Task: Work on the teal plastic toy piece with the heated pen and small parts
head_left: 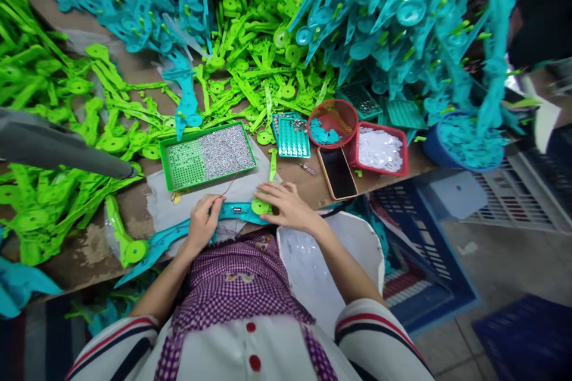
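Note:
A long blue plastic part [179, 231] lies along the table's front edge, with a small dark component [237, 210] and thin red wires at its middle. My left hand [204, 218] is closed in a pinch on a thin red wire that rises from its fingertips. My right hand [286, 205] has its fingers spread over the round end of a green part [260, 206], pressing it against the blue part's right end. Behind the hands stands a green tray [208, 156] of small silvery pieces. A white cloth [163, 202] lies under the tray.
Green parts [250, 77] and blue parts [393, 12] are heaped behind. To the right are a red round basket [346, 113], a red box [379, 149] of white pieces, a phone [337, 172] and a blue bucket [465, 143]. A grey rod [67, 146] juts in from the left.

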Demonstrator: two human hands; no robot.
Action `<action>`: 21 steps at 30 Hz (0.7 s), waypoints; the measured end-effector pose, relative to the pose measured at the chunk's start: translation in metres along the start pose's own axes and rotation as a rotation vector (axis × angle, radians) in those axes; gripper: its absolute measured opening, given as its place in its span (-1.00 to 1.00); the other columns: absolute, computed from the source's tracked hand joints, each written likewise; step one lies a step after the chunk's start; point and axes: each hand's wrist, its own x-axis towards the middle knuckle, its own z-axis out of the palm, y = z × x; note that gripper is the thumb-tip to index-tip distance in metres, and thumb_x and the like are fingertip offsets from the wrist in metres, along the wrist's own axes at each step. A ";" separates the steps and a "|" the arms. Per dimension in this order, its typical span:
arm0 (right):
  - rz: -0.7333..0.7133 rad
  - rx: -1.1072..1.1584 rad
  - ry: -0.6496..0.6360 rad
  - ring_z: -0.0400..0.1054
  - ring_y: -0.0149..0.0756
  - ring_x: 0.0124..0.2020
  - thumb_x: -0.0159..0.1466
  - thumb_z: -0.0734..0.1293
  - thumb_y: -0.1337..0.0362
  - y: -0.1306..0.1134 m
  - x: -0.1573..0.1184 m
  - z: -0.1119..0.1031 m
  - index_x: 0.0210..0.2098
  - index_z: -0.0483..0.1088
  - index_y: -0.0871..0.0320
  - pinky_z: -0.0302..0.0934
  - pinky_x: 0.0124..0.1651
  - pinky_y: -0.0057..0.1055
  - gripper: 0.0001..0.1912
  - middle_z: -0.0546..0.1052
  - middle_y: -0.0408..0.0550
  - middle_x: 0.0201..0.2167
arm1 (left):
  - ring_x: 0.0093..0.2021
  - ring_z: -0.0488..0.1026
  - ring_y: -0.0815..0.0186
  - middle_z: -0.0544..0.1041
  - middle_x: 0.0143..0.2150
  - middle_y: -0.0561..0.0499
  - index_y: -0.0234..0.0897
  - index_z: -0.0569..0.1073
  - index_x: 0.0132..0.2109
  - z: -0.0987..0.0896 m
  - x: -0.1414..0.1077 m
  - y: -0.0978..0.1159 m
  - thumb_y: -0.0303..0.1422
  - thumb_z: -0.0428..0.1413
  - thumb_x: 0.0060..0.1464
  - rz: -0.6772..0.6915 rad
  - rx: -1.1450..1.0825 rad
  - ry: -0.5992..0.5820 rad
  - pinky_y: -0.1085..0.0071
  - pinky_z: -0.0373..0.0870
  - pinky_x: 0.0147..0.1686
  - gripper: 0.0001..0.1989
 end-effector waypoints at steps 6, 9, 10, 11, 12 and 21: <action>-0.010 0.023 -0.082 0.18 -0.03 0.31 0.30 0.30 0.13 0.007 0.006 -0.001 0.19 0.34 0.10 -0.07 0.30 0.07 -0.51 0.45 0.13 0.17 | -0.15 0.47 0.21 0.55 -0.21 -0.08 -0.22 0.53 -0.16 0.006 0.001 -0.015 -0.23 -0.08 0.31 0.211 0.287 -0.117 0.28 0.35 -0.11 -0.68; -0.038 0.020 -0.144 0.18 -0.06 0.31 0.29 0.32 0.18 0.013 0.008 0.000 0.22 0.31 0.13 -0.01 0.29 0.02 -0.48 0.41 0.16 0.20 | -0.17 0.45 0.21 0.53 -0.21 -0.09 -0.20 0.55 -0.13 0.007 -0.002 -0.024 -0.25 -0.06 0.31 0.267 0.357 -0.114 0.29 0.37 -0.14 -0.70; -0.041 0.014 -0.153 0.16 -0.06 0.32 0.28 0.33 0.18 0.012 0.007 0.001 0.22 0.30 0.15 0.01 0.29 0.00 -0.47 0.38 0.17 0.23 | -0.17 0.45 0.21 0.52 -0.21 -0.09 -0.20 0.56 -0.13 0.006 -0.003 -0.026 -0.25 -0.06 0.31 0.277 0.374 -0.109 0.29 0.37 -0.15 -0.70; -0.037 0.003 -0.148 0.14 -0.05 0.34 0.28 0.34 0.18 0.010 0.006 0.002 0.22 0.30 0.17 0.02 0.29 0.00 -0.46 0.35 0.19 0.25 | -0.17 0.44 0.21 0.51 -0.21 -0.09 -0.19 0.56 -0.12 0.005 -0.005 -0.028 -0.26 -0.06 0.31 0.282 0.387 -0.104 0.29 0.38 -0.15 -0.70; -0.026 -0.008 -0.119 0.12 -0.04 0.35 0.28 0.33 0.16 0.005 0.005 0.003 0.22 0.30 0.18 0.02 0.30 0.01 -0.46 0.33 0.20 0.27 | -0.19 0.44 0.22 0.51 -0.22 -0.09 -0.19 0.56 -0.12 0.003 -0.006 -0.029 -0.26 -0.06 0.31 0.284 0.396 -0.096 0.29 0.38 -0.16 -0.70; -0.268 0.078 0.186 0.38 -0.19 0.10 0.38 0.19 0.06 -0.061 0.031 0.005 0.10 0.37 0.10 -0.14 0.34 -0.02 -0.60 0.56 0.05 0.01 | -0.26 0.46 0.27 0.56 -0.25 -0.06 -0.23 0.54 -0.10 -0.033 -0.014 0.019 -0.42 0.03 0.26 0.538 0.424 -0.049 0.33 0.32 -0.21 -0.81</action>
